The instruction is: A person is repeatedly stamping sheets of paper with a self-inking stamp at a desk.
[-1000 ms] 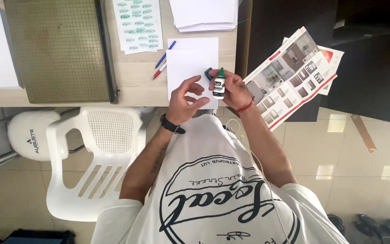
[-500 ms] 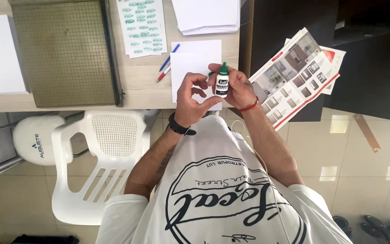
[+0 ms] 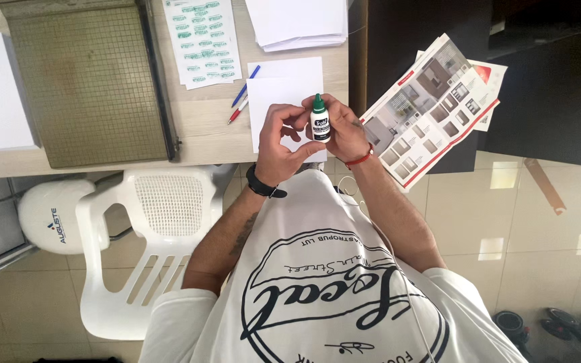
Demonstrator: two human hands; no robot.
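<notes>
Pale wood desk (image 3: 203, 128) fills the top of the head view, with tiled floor and a white plastic chair (image 3: 149, 242) below it. Held up over a blank white sheet (image 3: 277, 87), the small white bottle with a green cap (image 3: 319, 119) sits upright in the right hand (image 3: 344, 131), whose fingers wrap its body so the label faces the camera. The left hand (image 3: 280, 138) curls half-closed beside it, thumb and fingertips near the bottle's side, seemingly steadying it. A green cutting mat (image 3: 89, 81), a sticker sheet (image 3: 203, 40), two pens (image 3: 242, 97) and a brochure (image 3: 432, 107) lie around, within reach.
</notes>
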